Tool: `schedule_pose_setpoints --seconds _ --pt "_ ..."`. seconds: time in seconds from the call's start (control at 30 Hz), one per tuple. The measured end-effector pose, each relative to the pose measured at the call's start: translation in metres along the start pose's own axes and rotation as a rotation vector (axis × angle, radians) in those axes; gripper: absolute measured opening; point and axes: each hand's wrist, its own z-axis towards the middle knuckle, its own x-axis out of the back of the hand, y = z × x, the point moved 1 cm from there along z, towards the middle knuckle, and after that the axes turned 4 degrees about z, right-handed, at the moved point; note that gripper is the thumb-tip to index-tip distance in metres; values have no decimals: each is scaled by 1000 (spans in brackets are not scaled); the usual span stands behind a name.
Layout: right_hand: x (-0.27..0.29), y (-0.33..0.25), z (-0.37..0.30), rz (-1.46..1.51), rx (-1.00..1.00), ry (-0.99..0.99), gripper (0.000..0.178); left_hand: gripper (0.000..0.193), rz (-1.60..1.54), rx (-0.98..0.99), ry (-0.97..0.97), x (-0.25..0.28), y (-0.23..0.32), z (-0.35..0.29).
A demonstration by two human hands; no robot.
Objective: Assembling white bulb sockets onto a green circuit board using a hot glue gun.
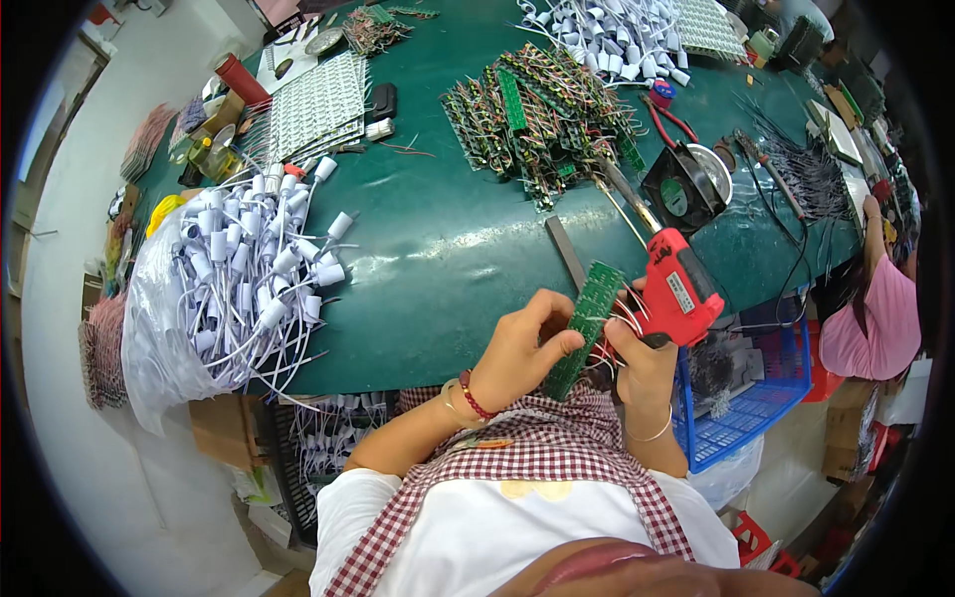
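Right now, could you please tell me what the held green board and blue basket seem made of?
Green board: likely coated laminate, satin; it is thin, flat and straight-edged. Blue basket: probably moulded plastic, slightly glossy; its colour is even and its wall slotted.

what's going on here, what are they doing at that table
A person's left hand holds a green board, and the right hand is at the red and white wires beside it. A red tool is right by that hand; whether it's gripped is unclear. Wired boards lie piled ahead, white sockets heaped to the left.
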Motion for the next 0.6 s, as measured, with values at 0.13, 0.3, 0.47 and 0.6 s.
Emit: schedule_pose_setpoints --seconds 0.13,0.3,0.47,0.6 --pt "-5 -2 -8 -64 32 99 46 26 142 -129 84 -4 2 -6" --pt "-11 -4 -14 -252 62 43 36 26 346 -215 178 -1 3 -10" --pt "-11 -10 -9 -270 119 136 42 27 274 -192 132 -5 -4 -16" --pt "10 -27 7 -231 283 198 45 27 122 138 247 17 -30 -5"
